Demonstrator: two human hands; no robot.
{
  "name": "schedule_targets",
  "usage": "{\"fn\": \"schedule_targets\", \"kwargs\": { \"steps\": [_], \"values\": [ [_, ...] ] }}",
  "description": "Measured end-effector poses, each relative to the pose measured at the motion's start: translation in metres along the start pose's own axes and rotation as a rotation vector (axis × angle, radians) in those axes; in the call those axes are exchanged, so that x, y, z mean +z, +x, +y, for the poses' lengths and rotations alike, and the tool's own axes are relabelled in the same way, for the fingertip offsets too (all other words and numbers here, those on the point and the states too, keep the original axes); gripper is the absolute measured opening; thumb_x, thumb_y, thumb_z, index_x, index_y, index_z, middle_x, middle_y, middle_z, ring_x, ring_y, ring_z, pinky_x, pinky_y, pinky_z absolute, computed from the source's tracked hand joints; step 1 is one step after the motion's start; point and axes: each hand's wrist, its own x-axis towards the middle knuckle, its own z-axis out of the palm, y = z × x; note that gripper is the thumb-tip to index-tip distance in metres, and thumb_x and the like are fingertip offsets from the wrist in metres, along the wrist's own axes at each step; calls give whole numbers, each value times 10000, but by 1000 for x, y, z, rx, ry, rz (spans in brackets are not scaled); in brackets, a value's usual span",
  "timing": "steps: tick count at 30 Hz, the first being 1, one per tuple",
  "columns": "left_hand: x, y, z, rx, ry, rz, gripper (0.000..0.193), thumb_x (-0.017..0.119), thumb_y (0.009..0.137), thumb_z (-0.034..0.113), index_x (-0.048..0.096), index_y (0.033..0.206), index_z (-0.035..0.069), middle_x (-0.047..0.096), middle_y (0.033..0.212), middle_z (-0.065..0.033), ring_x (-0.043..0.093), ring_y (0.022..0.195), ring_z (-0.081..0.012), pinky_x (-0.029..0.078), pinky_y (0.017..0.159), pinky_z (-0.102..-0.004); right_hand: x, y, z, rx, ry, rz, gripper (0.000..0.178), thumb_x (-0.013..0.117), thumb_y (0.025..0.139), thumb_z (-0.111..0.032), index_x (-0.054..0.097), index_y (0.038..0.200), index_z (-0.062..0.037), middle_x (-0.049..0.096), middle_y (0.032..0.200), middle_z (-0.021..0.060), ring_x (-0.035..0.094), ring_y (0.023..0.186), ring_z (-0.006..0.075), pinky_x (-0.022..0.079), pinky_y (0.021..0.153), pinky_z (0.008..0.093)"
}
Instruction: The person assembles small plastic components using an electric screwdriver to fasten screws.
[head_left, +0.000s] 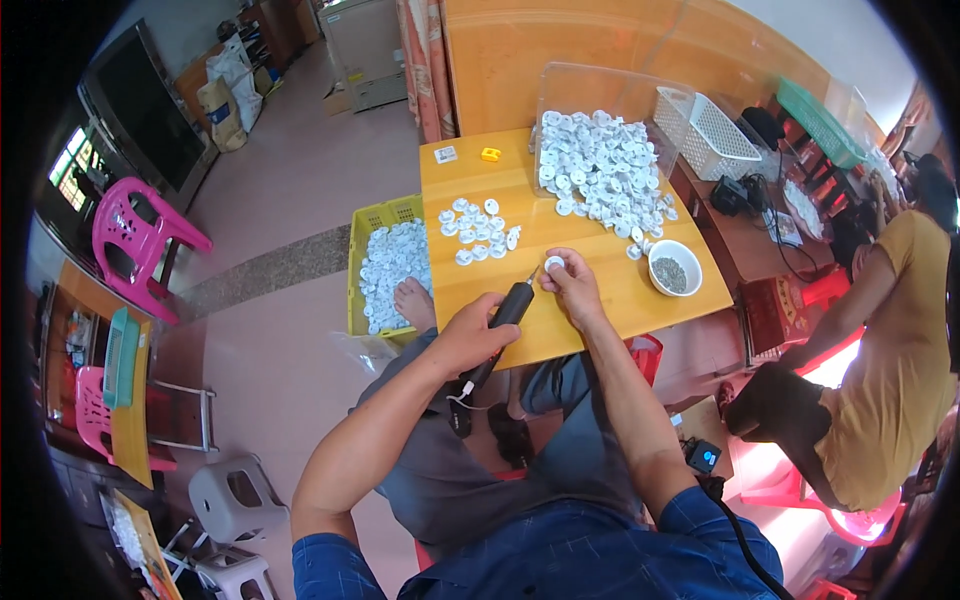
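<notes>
My left hand (474,332) is wrapped round a black electric screwdriver (513,306) with a white cable at its lower end. My right hand (575,287) pinches a small round white plastic part (554,263) near the screwdriver's tip; whether the two touch is too small to tell. Both hands are over the front of the yellow wooden table (620,300). Beyond my left hand lies a loose group of white parts (482,232). A large heap of similar parts (600,165) spills from a clear bin (590,78). Right of my right hand stands a white bowl (690,285) of small grey metal pieces (670,273).
A yellow crate (357,265) full of white parts stands on the floor against the table's left side. A small orange object (490,154) lies near the far edge. White and green baskets (725,150) stand at the right, where another person (890,330) in a yellow shirt sits.
</notes>
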Motion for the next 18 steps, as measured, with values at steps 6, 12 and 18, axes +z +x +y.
{"fn": "schedule_targets", "kwargs": {
  "steps": [6,12,18],
  "values": [
    [4,6,-1,-26,29,5,476,699,827,187,543,1232,-9,610,810,-61,586,678,-128,474,595,-283,0,-3,4,-42,20,49,275,558,986,-95,549,1259,-63,604,973,41,625,726,130,537,660,241],
    [5,9,-3,-56,4,-4,480,696,829,182,536,1239,-9,613,796,-62,587,661,-124,466,573,-280,2,-6,5,-61,-46,12,253,557,982,-83,586,1223,-11,628,972,47,649,747,122,542,662,232],
    [7,11,-4,-27,57,10,490,690,830,184,529,1253,-5,611,766,-55,585,636,-126,463,562,-279,3,-4,14,-106,-48,79,268,571,958,-32,609,1221,-3,666,972,57,665,751,115,555,670,224]
  ]
}}
